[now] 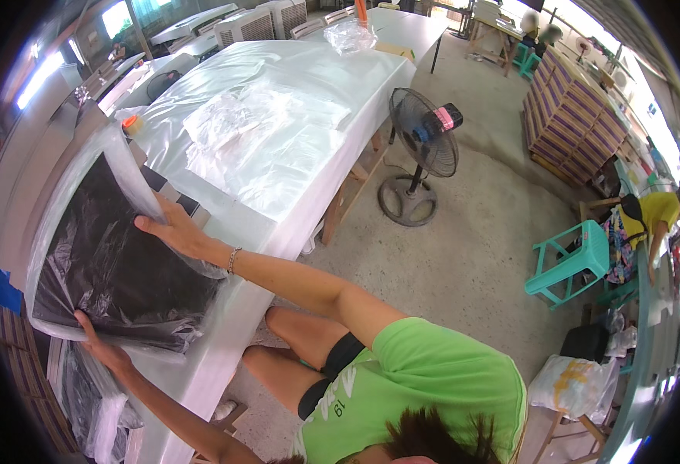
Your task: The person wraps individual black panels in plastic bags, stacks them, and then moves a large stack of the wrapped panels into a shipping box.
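Observation:
A flat dark panel [127,255] in clear plastic wrap with a whitish border lies tilted over the near left part of the plastic-covered table [309,178]. My right hand [173,228] grips its edge on the table side, with the thumb on the dark face and the other fingers partly hidden. At the lower edge, my left hand [104,348] holds the wrap and panel with the thumb on top; its remaining fingers are mostly out of sight underneath. Beyond the panel are a crumpled heap of clear plastic bags [239,127] and an orange tape roll [131,124].
Next to the table a black floor fan [425,139] stands on the concrete. A turquoise stool [576,259] is at the right, beside a person in a yellow top [657,213]. Farther back rises a striped stack of boxes [568,116]. More plastic-wrapped pieces [85,394] lie at lower left.

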`<state>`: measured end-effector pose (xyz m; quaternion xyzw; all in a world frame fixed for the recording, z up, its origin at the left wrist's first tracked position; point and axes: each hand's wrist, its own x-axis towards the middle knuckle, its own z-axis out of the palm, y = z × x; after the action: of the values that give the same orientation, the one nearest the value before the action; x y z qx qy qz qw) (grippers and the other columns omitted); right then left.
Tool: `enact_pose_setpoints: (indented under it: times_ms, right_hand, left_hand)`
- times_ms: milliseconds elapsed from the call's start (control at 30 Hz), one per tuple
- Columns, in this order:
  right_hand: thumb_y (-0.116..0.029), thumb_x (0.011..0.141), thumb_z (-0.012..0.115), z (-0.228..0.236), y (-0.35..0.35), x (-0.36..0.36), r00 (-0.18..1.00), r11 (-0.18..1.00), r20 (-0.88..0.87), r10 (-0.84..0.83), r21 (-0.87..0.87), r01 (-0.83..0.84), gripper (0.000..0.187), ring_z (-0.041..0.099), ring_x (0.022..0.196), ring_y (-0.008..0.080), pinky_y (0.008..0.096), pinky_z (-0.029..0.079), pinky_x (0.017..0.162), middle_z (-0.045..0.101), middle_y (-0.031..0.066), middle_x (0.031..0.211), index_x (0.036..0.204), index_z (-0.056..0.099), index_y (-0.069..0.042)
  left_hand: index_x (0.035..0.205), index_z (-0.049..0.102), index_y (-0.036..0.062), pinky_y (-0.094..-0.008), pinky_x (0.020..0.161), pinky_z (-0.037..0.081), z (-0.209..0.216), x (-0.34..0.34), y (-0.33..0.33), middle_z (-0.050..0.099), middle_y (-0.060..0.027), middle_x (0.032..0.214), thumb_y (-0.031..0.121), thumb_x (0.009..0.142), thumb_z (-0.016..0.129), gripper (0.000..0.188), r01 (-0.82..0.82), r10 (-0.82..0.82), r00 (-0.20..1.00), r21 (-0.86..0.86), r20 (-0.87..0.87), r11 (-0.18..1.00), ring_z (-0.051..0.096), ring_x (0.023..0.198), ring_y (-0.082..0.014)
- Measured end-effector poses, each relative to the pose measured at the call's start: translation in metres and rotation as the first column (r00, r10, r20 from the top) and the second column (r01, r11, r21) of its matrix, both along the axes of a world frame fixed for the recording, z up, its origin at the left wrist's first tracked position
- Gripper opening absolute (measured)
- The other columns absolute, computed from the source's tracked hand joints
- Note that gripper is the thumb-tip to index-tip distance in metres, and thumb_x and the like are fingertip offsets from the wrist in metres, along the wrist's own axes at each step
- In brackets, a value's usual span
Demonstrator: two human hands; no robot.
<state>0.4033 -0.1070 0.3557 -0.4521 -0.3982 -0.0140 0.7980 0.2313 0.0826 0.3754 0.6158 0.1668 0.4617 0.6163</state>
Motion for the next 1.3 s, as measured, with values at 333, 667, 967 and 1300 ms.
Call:
enact_pose_setpoints:
  times_ms: [333, 667, 967, 1300]
  right_hand:
    - [-0.026, 0.084, 0.063, 0.001, -0.004, -0.004, 0.992, 0.997, -0.11, 0.065, 0.051, -0.06, 0.058, 0.046, 0.109, 0.017, 0.03, 0.035, 0.096, 0.052, 0.0113, 0.119, 0.128, 0.041, 0.003]
    - [-0.029, 0.085, 0.061, 0.004, -0.005, -0.005, 0.999, 0.999, -0.03, -0.011, 0.041, 0.012, 0.055, 0.046, 0.11, 0.0176, 0.0302, 0.035, 0.095, 0.054, 0.0124, 0.116, 0.125, 0.043, 0.003]
    - [-0.028, 0.086, 0.059, 0.034, 0.007, 0.007, 0.999, 0.996, -0.004, -0.035, 0.082, 0.035, 0.045, 0.052, 0.097, 0.0203, 0.0324, 0.04, 0.088, 0.058, 0.0146, 0.104, 0.114, 0.05, 0.006]
    - [-0.033, 0.084, 0.061, 0.04, 0.007, 0.025, 0.999, 0.997, -0.033, -0.023, 0.067, 0.026, 0.045, 0.051, 0.088, 0.0172, 0.0306, 0.04, 0.08, 0.058, 0.0114, 0.093, 0.107, 0.053, 0.004]
  left_hand:
    - [0.117, 0.047, -0.0078, -0.0345, 0.095, 0.034, -0.011, 0.006, 0.003, 0.049, -0.0154, 0.119, 0.038, 0.082, 0.064, 0.061, -0.19, 0.179, 0.98, 0.144, 0.088, 0.971, 0.047, 0.105, -0.0223]
    - [0.134, 0.029, -0.0059, -0.0349, 0.102, 0.025, 0.005, -0.007, -0.018, 0.036, -0.0173, 0.134, 0.044, 0.084, 0.059, 0.077, -0.234, 0.255, 0.966, 0.282, -0.042, 0.93, 0.038, 0.119, -0.025]
    - [0.136, 0.025, -0.0047, -0.0345, 0.104, 0.022, 0.026, -0.002, -0.011, 0.034, -0.0167, 0.135, 0.044, 0.085, 0.056, 0.077, -0.152, 0.149, 0.988, 0.177, 0.032, 0.972, 0.036, 0.121, -0.0245]
    - [0.133, 0.033, -0.0021, -0.0346, 0.104, 0.025, 0.056, -0.003, 0.0, 0.036, -0.0153, 0.134, 0.044, 0.09, 0.048, 0.065, -0.17, 0.169, 0.985, 0.15, 0.017, 0.974, 0.036, 0.123, -0.0252]
